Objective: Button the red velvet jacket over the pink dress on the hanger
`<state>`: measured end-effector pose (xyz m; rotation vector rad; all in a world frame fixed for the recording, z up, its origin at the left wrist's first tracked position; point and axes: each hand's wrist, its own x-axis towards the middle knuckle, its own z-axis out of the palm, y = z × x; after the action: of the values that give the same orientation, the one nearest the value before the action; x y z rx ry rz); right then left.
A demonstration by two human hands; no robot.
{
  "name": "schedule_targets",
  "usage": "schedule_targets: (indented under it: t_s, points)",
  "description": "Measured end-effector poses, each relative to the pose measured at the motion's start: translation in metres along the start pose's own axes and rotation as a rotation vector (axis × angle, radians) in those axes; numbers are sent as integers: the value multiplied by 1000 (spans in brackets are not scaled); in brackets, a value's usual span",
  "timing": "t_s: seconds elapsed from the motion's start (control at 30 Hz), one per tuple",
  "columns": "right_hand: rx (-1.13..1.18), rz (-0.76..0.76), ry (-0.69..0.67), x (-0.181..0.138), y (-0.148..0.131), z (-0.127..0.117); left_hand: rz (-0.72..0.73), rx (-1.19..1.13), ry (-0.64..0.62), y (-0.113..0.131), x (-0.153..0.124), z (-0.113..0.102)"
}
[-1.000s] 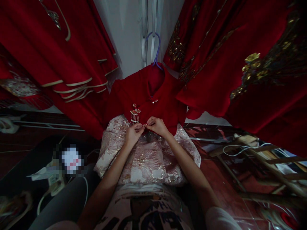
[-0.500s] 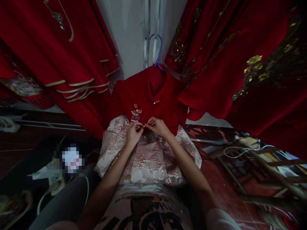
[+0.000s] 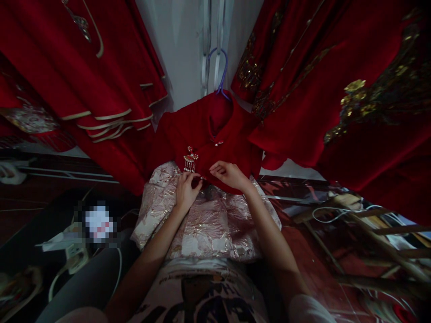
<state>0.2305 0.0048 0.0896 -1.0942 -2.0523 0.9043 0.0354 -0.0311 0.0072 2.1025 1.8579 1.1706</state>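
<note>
A small red dress [image 3: 202, 130] hangs in front of me on a purple hanger [image 3: 218, 67]. It has a pearl button at the collar and a beaded tassel ornament [image 3: 190, 162] on the chest. My left hand [image 3: 187, 188] pinches a pearl button at the dress's front edge, just below the ornament. My right hand [image 3: 230, 174] rests on the red cloth beside it with fingers loosely spread and holds nothing. A pink and gold brocade skirt [image 3: 205, 224] spreads below both hands.
Larger red garments with gold trim [image 3: 94, 89] and gold embroidery [image 3: 336, 89] hang on both sides. A power strip with a cable [image 3: 72, 255] lies at the lower left. Wooden pieces and a white cable [image 3: 353, 215] lie on the right.
My right hand has let go of the button area and moved a little to the right, opening its fingers. My left hand stays pinched at the dress's front.
</note>
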Motion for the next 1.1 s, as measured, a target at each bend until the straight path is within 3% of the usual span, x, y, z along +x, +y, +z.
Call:
schedule_targets:
  t_s: [0.27, 0.47, 0.67, 0.8, 1.0, 1.1]
  points:
    - [-20, 53, -97, 9, 33, 30, -2, -161, -4, -5, 2, 4]
    - [-34, 43, -86, 11, 37, 37, -98, -485, -16, -7, 2, 11]
    - [-86, 37, -36, 11, 35, 41, -141, -510, 3, -4, 1, 11]
    - [-28, 35, -61, 10, 31, 32, -119, -557, 11, -3, 6, 13]
    - [144, 89, -282, 1, 18, -5, -361, -945, 193, -3, 46, 13]
    - [180, 108, -349, -5, 11, -22, -398, -1125, 192, 3, 65, 5]
